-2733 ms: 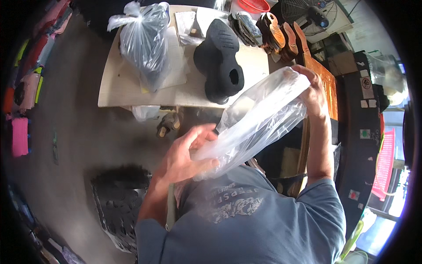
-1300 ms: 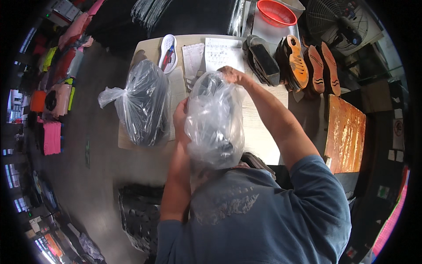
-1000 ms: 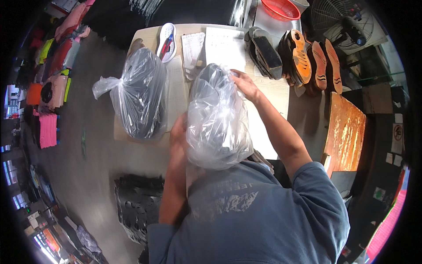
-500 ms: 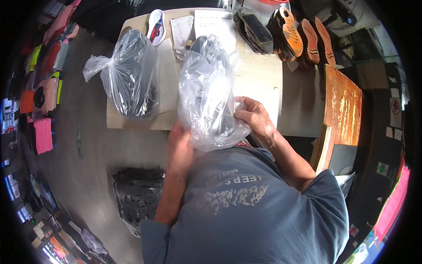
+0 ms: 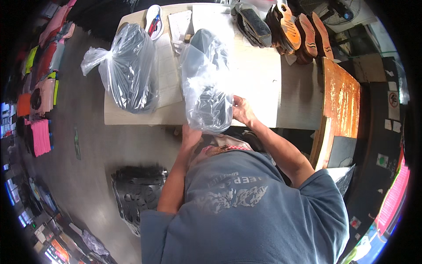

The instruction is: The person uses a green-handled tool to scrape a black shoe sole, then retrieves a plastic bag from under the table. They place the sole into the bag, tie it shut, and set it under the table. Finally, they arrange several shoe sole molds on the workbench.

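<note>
A clear plastic bag lies lengthwise before me at the table's front edge. Through its film show dark, long, rounded pieces, shaped like shoe soles. My left hand grips the bag's near left corner from below, its fingers partly hidden by the film. At the right side of the bag, my right hand pinches the plastic edge with bent fingers. To the left rests a second clear bag, knotted at its left end and full of similar dark pieces.
Papers and a white sole-shaped tray with pens lie at the table's back. Stacked black soles and orange sole patterns stand at the back right. A rusty brown board rises right of the table.
The bag now lies flatter and smoother, its film drawn toward me over the dark pieces. My right hand has shifted left, and my left hand slightly right.
</note>
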`<state>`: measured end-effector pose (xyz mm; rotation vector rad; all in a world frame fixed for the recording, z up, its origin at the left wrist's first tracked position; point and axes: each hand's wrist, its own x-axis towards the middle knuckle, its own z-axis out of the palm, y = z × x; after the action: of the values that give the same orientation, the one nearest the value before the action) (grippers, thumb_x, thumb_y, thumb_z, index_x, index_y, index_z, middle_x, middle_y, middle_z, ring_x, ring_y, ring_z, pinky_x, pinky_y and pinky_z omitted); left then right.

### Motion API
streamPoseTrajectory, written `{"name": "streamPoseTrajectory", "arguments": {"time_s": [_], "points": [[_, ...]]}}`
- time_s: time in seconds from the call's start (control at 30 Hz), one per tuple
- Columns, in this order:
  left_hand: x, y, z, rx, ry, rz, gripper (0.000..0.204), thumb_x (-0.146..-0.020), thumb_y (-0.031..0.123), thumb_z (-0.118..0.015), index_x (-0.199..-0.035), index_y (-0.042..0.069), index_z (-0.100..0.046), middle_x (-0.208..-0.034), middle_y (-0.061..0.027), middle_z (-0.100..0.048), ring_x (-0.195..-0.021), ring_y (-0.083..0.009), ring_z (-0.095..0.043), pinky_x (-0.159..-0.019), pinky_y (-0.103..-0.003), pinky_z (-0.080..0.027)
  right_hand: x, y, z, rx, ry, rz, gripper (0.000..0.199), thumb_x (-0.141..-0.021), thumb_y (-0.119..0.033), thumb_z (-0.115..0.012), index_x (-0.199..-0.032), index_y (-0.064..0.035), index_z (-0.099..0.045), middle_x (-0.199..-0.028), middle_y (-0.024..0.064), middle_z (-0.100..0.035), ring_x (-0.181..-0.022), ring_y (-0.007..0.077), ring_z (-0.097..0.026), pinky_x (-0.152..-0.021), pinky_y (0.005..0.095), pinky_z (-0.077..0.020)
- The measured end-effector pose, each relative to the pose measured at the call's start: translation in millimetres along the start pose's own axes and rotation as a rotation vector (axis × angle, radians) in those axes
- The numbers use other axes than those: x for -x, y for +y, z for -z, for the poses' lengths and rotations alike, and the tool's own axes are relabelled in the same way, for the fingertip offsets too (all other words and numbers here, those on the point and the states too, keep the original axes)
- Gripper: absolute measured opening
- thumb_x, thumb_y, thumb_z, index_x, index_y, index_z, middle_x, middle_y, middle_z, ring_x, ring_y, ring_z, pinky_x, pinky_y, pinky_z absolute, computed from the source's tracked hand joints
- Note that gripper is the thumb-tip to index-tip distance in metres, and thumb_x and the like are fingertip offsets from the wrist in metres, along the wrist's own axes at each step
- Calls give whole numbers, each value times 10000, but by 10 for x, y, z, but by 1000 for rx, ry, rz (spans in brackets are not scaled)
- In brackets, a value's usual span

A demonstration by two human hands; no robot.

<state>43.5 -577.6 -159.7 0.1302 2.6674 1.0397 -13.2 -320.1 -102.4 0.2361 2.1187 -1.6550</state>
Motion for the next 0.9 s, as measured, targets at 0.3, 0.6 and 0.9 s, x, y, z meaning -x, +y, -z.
{"name": "streamPoseTrajectory", "arguments": {"time_s": [0.3,0.6,0.9], "points": [[463,796,774,277,250,-49,624,-814,192,-774,-1362,1,-546,-1273,-223,-607,-1139,-412,-605,-994,-483,-479,701,-403,36,357,208,372,604,-879,-227,-728,-1393,1,-506,-998,186,-684,-920,332,-689,-818,442,-556],[445,1082,1063,23,58,-224,207,-840,158,-740,-997,27,-707,-972,-139,-687,-920,-383,-657,-765,-458,-541,892,-666,-27,695,-285,666,168,-932,-214,-677,-1016,-70,-704,-848,115,-657,-826,303,-680,-745,420,-562],[510,827,886,-102,24,-365,131,-874,147,-658,-952,58,-712,-938,-153,-688,-886,-340,-674,-752,-471,-548,1106,-839,12,607,-135,473,252,-958,-252,-698,-877,-14,-675,-780,143,-662,-743,343,-659,-682,425,-535]]}}
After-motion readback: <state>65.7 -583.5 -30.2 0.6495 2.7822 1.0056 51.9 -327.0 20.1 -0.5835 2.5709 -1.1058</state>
